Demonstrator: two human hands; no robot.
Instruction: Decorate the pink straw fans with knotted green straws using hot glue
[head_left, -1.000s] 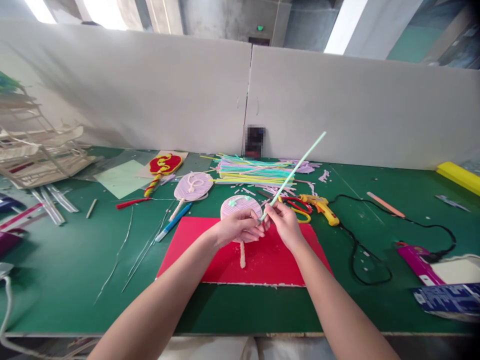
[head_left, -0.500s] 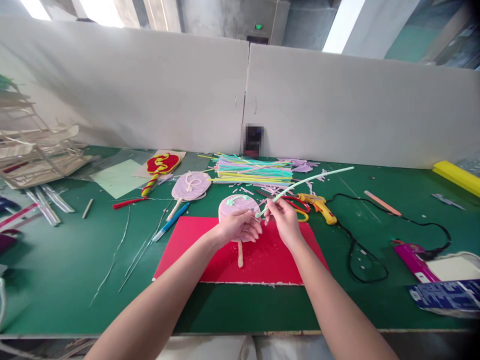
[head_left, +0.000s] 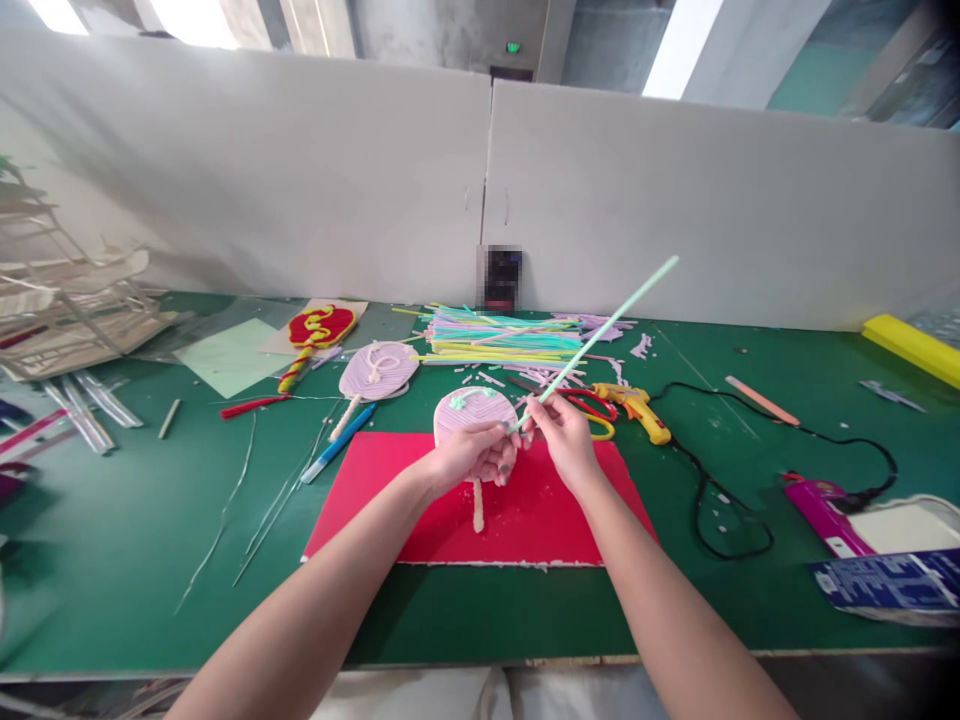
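A mint-green pipe cleaner (head_left: 615, 318) slants up to the right from between my hands. My right hand (head_left: 564, 430) pinches it near its lower end. The fingertips of my left hand (head_left: 480, 450) are closed on the tip at that lower end. Just behind my left hand lies a round lilac fan (head_left: 472, 410) with green trim on its top and a cream handle (head_left: 478, 508); my hand covers part of its face. The fan rests over a red board (head_left: 420, 510). Red and yellow scissors (head_left: 600, 420) lie behind my right hand, partly hidden.
Pipe cleaners (head_left: 502, 335) lie in a pile at the back. Left are a second lilac fan (head_left: 379, 372), a red-yellow fan (head_left: 321, 325) and a blue pen (head_left: 337, 445). A yellow glue gun (head_left: 637, 410) with a black cord (head_left: 697, 500) and a purple power strip (head_left: 825, 515) are right.
The pipe cleaner has swung from a low, bent slant to a steeper, straighter one, its free end now higher. Both hands stay nearly in place.
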